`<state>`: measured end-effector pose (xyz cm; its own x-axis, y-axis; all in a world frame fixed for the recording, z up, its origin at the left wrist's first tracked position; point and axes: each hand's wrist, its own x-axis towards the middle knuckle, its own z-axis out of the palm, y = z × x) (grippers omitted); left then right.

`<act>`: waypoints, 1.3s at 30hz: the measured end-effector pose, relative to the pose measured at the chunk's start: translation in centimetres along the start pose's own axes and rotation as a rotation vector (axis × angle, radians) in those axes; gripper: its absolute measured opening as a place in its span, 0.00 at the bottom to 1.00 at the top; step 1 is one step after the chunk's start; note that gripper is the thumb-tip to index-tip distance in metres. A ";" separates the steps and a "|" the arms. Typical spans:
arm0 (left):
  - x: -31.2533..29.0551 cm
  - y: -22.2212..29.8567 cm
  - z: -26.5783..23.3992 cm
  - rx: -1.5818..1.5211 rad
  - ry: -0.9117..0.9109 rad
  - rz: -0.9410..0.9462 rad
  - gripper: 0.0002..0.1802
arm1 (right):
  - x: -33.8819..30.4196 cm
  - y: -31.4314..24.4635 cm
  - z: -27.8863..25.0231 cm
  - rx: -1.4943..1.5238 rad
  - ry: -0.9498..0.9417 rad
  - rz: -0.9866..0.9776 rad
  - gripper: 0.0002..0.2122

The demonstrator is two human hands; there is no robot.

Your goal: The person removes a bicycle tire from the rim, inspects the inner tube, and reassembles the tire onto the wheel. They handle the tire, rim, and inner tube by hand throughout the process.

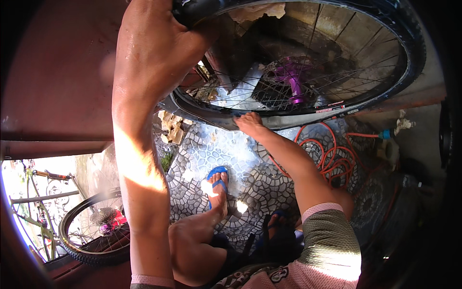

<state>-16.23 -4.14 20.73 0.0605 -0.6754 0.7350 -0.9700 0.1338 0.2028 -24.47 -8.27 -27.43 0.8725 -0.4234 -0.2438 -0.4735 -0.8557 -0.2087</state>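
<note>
A bicycle wheel (385, 91) with a black tyre, thin dark spokes and a purple hub (294, 89) is held up at a tilt in front of me. My left hand (156, 41) reaches up to the wheel's upper left and is closed round the tyre there, its fingertips mostly hidden. At the near side of the wheel, my right hand (250, 124) has its fingers curled onto the tyre's edge. Wet-looking marks show on the tyre's sidewall.
An orange hose (332, 159) lies coiled at the right on the pebble-patterned floor (250, 192), which has a whitish wet patch. Blue flip-flops (217, 172) are on my feet. Another bicycle wheel (84, 226) and a green bicycle frame (41, 207) stand lower left, below a dark red panel (57, 72).
</note>
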 end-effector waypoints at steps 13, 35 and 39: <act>-1.0 -2.4 0.7 -0.187 0.093 0.127 0.27 | -10.5 14.4 4.2 -0.060 -0.130 0.561 0.05; -0.8 -0.3 0.0 -0.103 0.016 -0.011 0.26 | -3.7 6.2 -0.2 0.028 -0.109 -0.239 0.18; -1.6 -1.7 2.0 -0.143 0.134 -0.031 0.25 | -2.8 4.7 -0.7 0.035 -0.222 -0.099 0.18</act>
<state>-15.09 -4.76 17.95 0.1300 -0.5799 0.8043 -0.9245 0.2223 0.3097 -29.04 -11.32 -27.03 0.8689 -0.2585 -0.4221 -0.3940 -0.8775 -0.2736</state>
